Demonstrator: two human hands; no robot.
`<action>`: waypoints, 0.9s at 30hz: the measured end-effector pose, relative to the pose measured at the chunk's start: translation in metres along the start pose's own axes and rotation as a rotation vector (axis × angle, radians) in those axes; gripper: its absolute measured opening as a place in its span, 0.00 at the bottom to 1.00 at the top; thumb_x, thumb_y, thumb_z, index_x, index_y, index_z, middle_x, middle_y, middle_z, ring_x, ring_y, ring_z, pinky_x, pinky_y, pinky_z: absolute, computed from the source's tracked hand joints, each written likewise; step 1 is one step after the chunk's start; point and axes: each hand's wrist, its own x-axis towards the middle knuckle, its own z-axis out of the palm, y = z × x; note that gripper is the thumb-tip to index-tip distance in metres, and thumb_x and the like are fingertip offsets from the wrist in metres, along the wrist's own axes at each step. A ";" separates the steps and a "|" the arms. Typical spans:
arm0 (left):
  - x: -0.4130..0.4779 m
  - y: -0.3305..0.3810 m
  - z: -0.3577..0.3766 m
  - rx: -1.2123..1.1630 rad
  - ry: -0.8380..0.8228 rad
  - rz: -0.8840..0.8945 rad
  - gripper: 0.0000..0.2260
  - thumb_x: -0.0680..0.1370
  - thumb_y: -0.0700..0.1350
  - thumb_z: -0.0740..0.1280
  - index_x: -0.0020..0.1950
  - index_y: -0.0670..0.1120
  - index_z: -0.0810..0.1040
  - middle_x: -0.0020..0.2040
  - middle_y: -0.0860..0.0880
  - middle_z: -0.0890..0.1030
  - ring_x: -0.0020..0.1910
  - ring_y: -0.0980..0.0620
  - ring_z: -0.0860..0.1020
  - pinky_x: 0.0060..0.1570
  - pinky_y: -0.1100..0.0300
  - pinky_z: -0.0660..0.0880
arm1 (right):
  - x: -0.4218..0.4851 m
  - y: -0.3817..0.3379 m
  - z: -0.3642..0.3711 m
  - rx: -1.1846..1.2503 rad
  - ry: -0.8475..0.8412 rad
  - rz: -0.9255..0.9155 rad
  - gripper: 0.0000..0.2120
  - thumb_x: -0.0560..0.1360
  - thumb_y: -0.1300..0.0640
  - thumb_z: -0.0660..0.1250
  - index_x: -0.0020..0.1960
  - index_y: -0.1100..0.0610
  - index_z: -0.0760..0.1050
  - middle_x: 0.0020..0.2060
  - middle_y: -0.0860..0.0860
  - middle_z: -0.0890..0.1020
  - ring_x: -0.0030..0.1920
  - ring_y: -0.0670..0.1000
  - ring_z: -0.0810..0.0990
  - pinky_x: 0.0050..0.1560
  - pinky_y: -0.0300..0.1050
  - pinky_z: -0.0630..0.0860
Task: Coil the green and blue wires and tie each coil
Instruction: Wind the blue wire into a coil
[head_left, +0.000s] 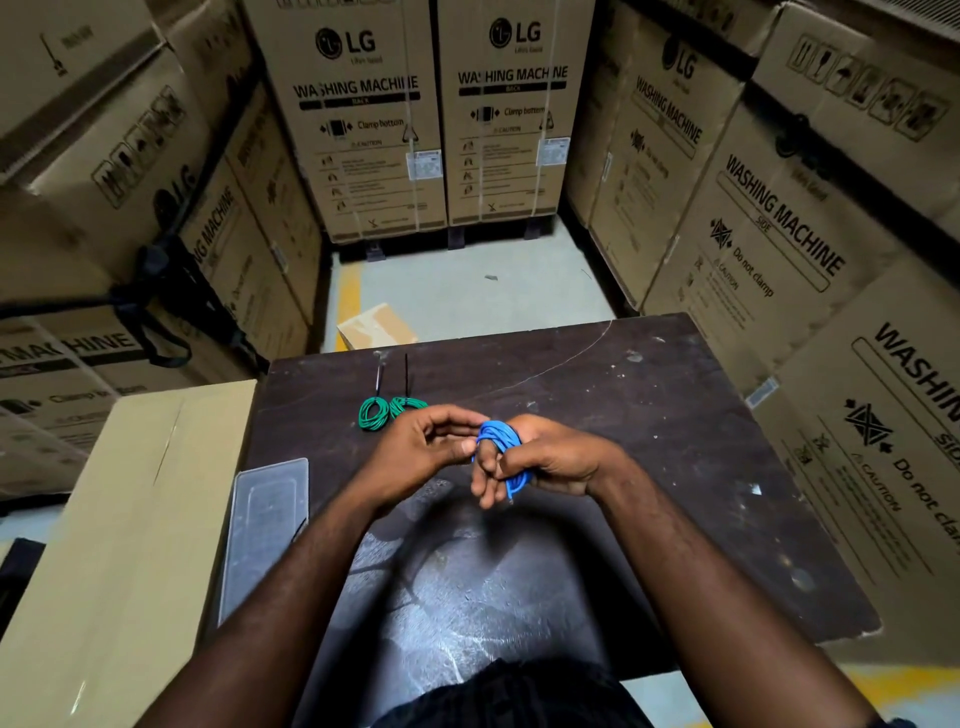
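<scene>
Tight coil of blue wire (500, 439) was wound round the fingers of the right hand (540, 457), its loose end hanging below. The green wire (375, 414) lay flat on the table (649, 415) as two small coils side by side, apart from the blue.

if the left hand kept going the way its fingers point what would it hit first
The blue wire coil held in the right hand. The left hand points across at it, with its fingertips very close to it or touching, though depth is unclear.
</scene>
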 end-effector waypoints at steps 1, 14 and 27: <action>0.000 0.000 0.000 0.011 -0.005 0.004 0.12 0.73 0.30 0.68 0.52 0.43 0.80 0.46 0.51 0.85 0.47 0.57 0.81 0.48 0.65 0.77 | 0.000 0.000 -0.001 0.012 -0.016 0.004 0.13 0.70 0.74 0.56 0.41 0.61 0.76 0.42 0.61 0.83 0.41 0.56 0.84 0.40 0.41 0.80; -0.002 -0.005 0.011 0.016 0.008 0.064 0.06 0.70 0.37 0.70 0.43 0.41 0.74 0.45 0.45 0.80 0.44 0.52 0.77 0.46 0.64 0.75 | -0.004 -0.004 -0.012 0.052 -0.160 0.113 0.12 0.69 0.71 0.58 0.43 0.65 0.79 0.48 0.64 0.83 0.41 0.58 0.85 0.38 0.38 0.80; -0.001 0.012 0.025 0.069 0.002 0.119 0.06 0.76 0.31 0.67 0.44 0.40 0.72 0.43 0.50 0.80 0.35 0.62 0.75 0.36 0.69 0.72 | -0.005 -0.002 -0.012 0.217 -0.042 -0.033 0.08 0.56 0.62 0.70 0.33 0.67 0.79 0.34 0.66 0.82 0.28 0.59 0.83 0.22 0.36 0.75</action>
